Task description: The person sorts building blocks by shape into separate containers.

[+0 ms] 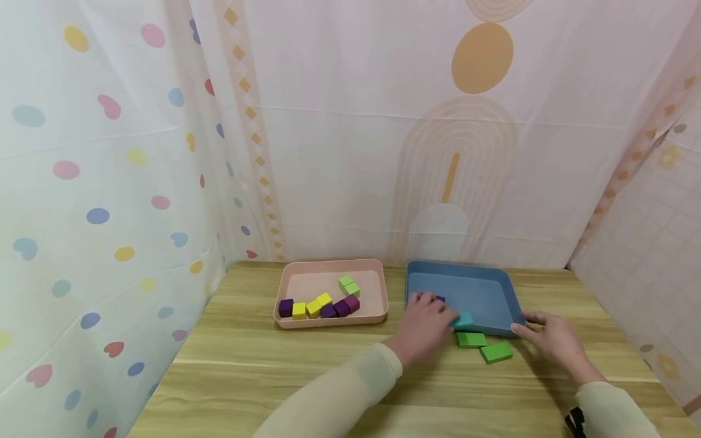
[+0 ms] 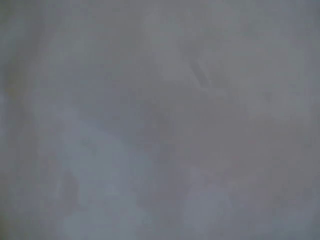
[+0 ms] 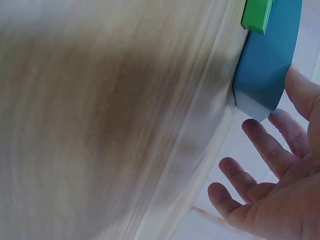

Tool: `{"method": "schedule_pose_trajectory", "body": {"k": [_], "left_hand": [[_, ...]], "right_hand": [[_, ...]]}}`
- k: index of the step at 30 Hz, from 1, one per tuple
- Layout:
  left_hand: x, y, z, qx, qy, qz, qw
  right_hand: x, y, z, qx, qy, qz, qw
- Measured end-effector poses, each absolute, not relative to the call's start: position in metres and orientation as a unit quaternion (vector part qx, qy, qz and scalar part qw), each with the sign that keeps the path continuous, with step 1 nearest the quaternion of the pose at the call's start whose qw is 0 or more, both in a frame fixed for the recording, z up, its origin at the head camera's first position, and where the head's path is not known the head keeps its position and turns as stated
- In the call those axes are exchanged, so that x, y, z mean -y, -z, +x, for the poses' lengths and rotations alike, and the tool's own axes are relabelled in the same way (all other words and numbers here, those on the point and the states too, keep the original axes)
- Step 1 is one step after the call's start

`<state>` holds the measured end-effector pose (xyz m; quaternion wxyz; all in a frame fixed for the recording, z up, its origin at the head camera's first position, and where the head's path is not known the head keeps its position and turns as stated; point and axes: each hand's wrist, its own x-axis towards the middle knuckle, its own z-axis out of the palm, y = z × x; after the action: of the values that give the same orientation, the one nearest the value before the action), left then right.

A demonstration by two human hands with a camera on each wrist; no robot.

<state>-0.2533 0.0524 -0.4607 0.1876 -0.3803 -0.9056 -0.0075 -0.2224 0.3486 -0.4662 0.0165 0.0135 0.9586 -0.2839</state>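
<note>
My left hand (image 1: 424, 328) reaches over the near left part of a blue tray (image 1: 495, 278). Its fingertips hide what lies beneath them; a bit of a purple block (image 1: 440, 298) shows beside them. A teal block (image 1: 464, 320) lies close to its thumb at the tray's near side; I cannot tell if they touch. At the near right corner, my right hand (image 1: 553, 340) holds the tray between thumb and index finger. In the right wrist view the thumb meets the tray's rim, while the other fingers spread loosely. The left wrist view is a dim blur.
Two green blocks (image 1: 496, 352) lie on the wooden table (image 1: 230, 365) before the blue tray. To the left stands a pink tray (image 1: 312, 272) with several yellow blocks (image 1: 299, 311), purple blocks (image 1: 341, 308) and light green blocks (image 1: 348, 285). Patterned curtains (image 1: 328, 152) surround the table.
</note>
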Motion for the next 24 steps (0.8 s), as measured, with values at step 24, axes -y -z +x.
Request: {"method": "schedule_pose_trajectory", "body": {"k": [24], "left_hand": [[-0.036, 0.459, -0.302, 0.968, 0.097, -0.173, 0.153]], "right_hand": [[-0.348, 0.472, -0.223, -0.961, 0.277, 0.013, -0.011]]}}
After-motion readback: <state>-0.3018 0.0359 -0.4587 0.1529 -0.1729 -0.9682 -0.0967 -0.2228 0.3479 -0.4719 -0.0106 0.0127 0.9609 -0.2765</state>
